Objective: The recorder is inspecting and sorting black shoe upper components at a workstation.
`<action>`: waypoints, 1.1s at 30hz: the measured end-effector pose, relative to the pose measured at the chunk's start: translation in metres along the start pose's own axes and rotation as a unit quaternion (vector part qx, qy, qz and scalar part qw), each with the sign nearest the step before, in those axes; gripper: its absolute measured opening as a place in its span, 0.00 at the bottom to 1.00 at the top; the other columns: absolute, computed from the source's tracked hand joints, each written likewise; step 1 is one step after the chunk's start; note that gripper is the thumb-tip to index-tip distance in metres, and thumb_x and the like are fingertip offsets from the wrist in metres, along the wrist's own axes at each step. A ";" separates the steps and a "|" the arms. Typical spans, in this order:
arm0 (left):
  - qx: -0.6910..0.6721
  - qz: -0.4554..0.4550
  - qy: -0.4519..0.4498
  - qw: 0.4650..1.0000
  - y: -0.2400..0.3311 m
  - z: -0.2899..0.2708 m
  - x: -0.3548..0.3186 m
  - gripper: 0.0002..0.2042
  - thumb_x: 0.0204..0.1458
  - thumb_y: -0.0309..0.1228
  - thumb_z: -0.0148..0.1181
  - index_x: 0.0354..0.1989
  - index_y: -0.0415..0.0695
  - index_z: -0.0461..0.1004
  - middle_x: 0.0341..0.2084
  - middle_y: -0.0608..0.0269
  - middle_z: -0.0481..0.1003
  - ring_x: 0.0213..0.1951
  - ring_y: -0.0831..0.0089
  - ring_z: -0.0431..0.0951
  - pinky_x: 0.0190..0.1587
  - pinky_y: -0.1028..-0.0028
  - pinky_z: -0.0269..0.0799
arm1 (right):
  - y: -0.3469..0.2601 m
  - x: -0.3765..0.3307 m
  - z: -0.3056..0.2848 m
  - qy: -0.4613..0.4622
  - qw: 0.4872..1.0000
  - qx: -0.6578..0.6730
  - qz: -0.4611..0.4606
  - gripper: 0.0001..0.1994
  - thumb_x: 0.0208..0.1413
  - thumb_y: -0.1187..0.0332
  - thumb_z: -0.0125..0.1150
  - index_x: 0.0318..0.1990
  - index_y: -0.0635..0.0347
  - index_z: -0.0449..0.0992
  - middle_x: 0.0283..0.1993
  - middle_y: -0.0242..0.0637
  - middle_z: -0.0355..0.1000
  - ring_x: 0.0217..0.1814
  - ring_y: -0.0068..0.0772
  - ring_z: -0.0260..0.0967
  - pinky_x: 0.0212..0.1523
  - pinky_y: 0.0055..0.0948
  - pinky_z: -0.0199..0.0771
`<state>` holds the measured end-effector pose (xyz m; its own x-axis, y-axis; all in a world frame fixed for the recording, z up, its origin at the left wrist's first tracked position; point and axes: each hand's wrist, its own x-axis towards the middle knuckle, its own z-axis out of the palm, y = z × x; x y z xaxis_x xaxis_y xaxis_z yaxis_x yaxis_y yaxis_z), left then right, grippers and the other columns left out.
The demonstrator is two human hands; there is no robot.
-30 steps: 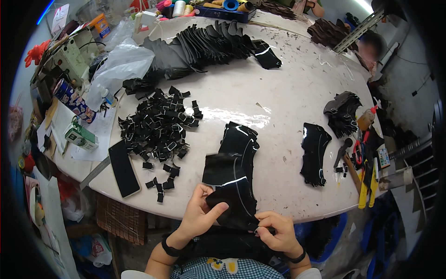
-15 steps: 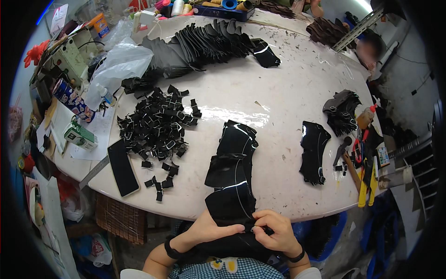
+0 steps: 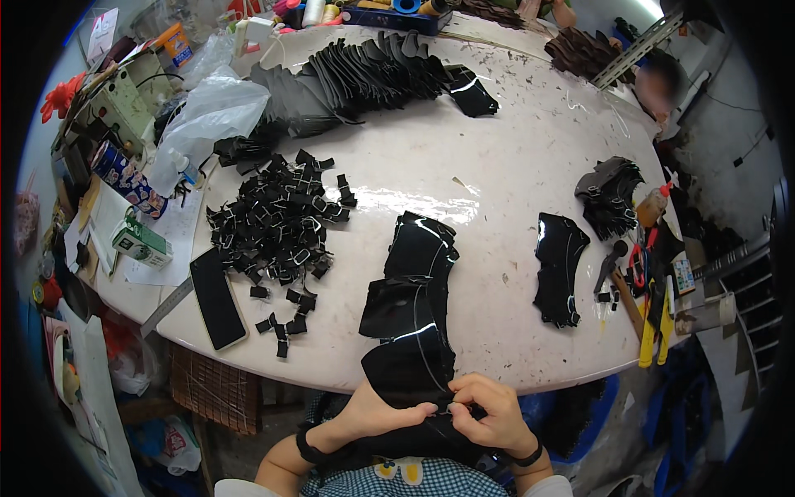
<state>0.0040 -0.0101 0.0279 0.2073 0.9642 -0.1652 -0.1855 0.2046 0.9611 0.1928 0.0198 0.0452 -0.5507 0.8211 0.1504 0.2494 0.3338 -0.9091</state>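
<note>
A glossy black leather piece point(image 3: 404, 358) with a pale stitched line hangs over the table's near edge, and both my hands are at its lower end. My left hand point(image 3: 373, 411) is closed on it, thumb stretched toward the right. Beside that thumb, the fingers of my right hand point(image 3: 492, 409) pinch the edge; a small shiny bit shows between the fingertips, too small to name. Two more black leather pieces point(image 3: 419, 248) lie overlapped just beyond. Left of them spreads a heap of black straps with metal buckles point(image 3: 277, 211).
Fanned stacks of leather pieces point(image 3: 356, 79) stand along the far side. A phone point(image 3: 217, 300) and a metal ruler point(image 3: 168, 306) lie at left. On the right are another leather piece point(image 3: 559, 269), a small dark stack point(image 3: 611, 197), a hammer point(image 3: 611, 263) and yellow-handled scissors point(image 3: 656, 331).
The leather piece in my hands has shifted very slightly to the left. My hands stay almost where they were, fingertips still together at its edge.
</note>
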 end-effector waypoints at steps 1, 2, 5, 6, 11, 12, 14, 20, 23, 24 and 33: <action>-0.004 0.003 0.007 1.000 -0.001 0.001 0.000 0.21 0.37 0.25 0.65 0.42 0.36 0.68 0.36 0.62 0.73 0.38 0.77 0.72 0.43 0.77 0.68 | 0.000 0.000 0.000 0.000 1.000 -0.001 -0.001 0.04 0.40 0.77 0.59 0.25 0.65 0.70 0.32 0.43 0.71 0.21 0.27 0.67 0.22 0.21 0.68; -0.004 0.000 0.012 1.000 -0.002 0.002 0.000 0.20 0.37 0.25 0.65 0.41 0.36 0.69 0.35 0.62 0.73 0.38 0.77 0.72 0.43 0.77 0.68 | 0.000 0.000 0.000 0.000 1.000 -0.008 -0.004 0.05 0.40 0.77 0.59 0.25 0.65 0.70 0.32 0.42 0.71 0.21 0.27 0.67 0.22 0.21 0.68; 0.022 0.033 0.023 0.999 -0.002 0.003 0.000 0.21 0.35 0.23 0.63 0.41 0.35 0.69 0.34 0.62 0.74 0.35 0.79 0.72 0.40 0.78 0.69 | 0.000 -0.001 0.002 0.005 1.000 -0.017 0.004 0.06 0.39 0.76 0.61 0.25 0.65 0.69 0.30 0.41 0.70 0.22 0.26 0.68 0.23 0.20 0.68; 0.028 0.030 0.032 0.999 -0.001 0.003 0.000 0.19 0.35 0.24 0.63 0.39 0.35 0.70 0.32 0.63 0.74 0.34 0.79 0.73 0.39 0.79 0.69 | -0.001 -0.001 0.003 0.011 1.000 -0.012 0.019 0.07 0.38 0.76 0.61 0.25 0.65 0.69 0.30 0.40 0.70 0.22 0.25 0.68 0.23 0.19 0.68; 0.120 0.030 0.018 0.992 0.004 0.002 0.001 0.15 0.35 0.26 0.62 0.35 0.36 0.72 0.29 0.63 0.75 0.31 0.78 0.74 0.37 0.79 0.70 | 0.000 -0.002 0.012 0.062 0.991 0.067 0.102 0.09 0.37 0.77 0.62 0.28 0.65 0.69 0.27 0.37 0.70 0.23 0.21 0.68 0.23 0.18 0.67; 0.108 0.036 0.024 0.993 0.005 0.002 0.002 0.14 0.36 0.26 0.62 0.34 0.37 0.72 0.29 0.62 0.75 0.31 0.77 0.74 0.37 0.79 0.70 | 0.001 -0.001 0.012 0.050 0.991 0.058 0.106 0.09 0.37 0.77 0.62 0.28 0.65 0.69 0.26 0.36 0.70 0.23 0.20 0.68 0.23 0.18 0.67; 0.105 0.039 0.032 0.993 0.006 0.002 0.002 0.13 0.37 0.25 0.63 0.34 0.37 0.73 0.28 0.62 0.75 0.32 0.77 0.75 0.37 0.78 0.70 | 0.004 0.000 0.010 0.027 0.995 0.027 0.090 0.09 0.37 0.77 0.62 0.28 0.65 0.69 0.25 0.35 0.70 0.22 0.19 0.68 0.22 0.18 0.67; 0.087 0.056 0.065 0.993 0.006 0.007 -0.005 0.12 0.39 0.26 0.66 0.33 0.39 0.75 0.31 0.60 0.76 0.35 0.76 0.76 0.36 0.76 0.71 | 0.010 0.000 0.010 0.030 0.998 -0.026 0.053 0.08 0.38 0.75 0.62 0.27 0.64 0.70 0.23 0.36 0.69 0.20 0.22 0.67 0.21 0.19 0.65; 0.303 0.204 0.087 0.927 0.002 0.015 -0.010 0.12 0.38 0.22 0.62 0.35 0.39 0.74 0.29 0.55 0.74 0.31 0.62 0.76 0.32 0.72 0.71 | 0.018 0.005 0.021 0.063 0.997 -0.024 0.022 0.09 0.36 0.75 0.63 0.29 0.63 0.70 0.24 0.38 0.66 0.18 0.30 0.65 0.20 0.23 0.64; 0.361 0.242 0.108 0.894 0.001 0.021 -0.011 0.15 0.35 0.21 0.61 0.36 0.39 0.74 0.25 0.56 0.72 0.27 0.60 0.74 0.29 0.72 0.70 | 0.021 0.008 0.023 0.065 0.997 -0.038 -0.023 0.10 0.36 0.75 0.63 0.30 0.63 0.70 0.24 0.38 0.66 0.18 0.30 0.65 0.20 0.23 0.64; -0.057 0.100 -0.048 0.992 -0.004 -0.001 -0.003 0.15 0.53 0.30 0.48 0.44 0.32 0.68 0.32 0.59 0.72 0.39 0.74 0.73 0.45 0.76 0.68 | 0.014 0.002 0.011 0.042 0.981 0.158 0.106 0.09 0.48 0.80 0.56 0.36 0.68 0.64 0.26 0.38 0.71 0.26 0.20 0.73 0.24 0.16 0.70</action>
<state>0.0031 -0.0140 0.0248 0.2454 0.9679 0.0540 -0.3386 0.0334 0.9403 0.1870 0.0208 0.0289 -0.4423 0.8962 -0.0346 0.0848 0.0034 -0.9964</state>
